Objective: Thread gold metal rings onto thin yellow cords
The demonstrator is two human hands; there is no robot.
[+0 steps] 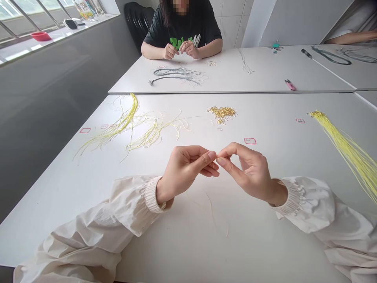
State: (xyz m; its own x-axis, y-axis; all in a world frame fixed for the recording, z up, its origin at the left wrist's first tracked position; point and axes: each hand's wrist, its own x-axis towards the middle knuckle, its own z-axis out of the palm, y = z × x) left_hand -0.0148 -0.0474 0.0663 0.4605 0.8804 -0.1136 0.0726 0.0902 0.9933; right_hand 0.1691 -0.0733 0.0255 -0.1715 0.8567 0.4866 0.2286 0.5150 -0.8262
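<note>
My left hand [191, 165] is closed in a pinch, thumb against the fingers, above the table in front of me. My right hand [247, 169] also pinches, its thumb and index fingertips meeting the left fingertips. A tiny gold-coloured bit shows where they meet; its shape is mostly hidden. Below the hands trails a thin pale yellow thread [211, 210], its upper part running toward the left fingers. Beyond them lies a pile of small gold hooks [222, 113]. Loose yellow threads [147, 135] spread to the left, and a bundle of yellow threads [344, 147] lies at right.
Across the white table [88, 188] a person [182, 35] sits working with both hands. Near them are dark threads [176, 74] and pink snips [290, 85]. Small red-outlined marks [250, 141] dot the tabletop. Another person's arm [352, 38] shows at far right.
</note>
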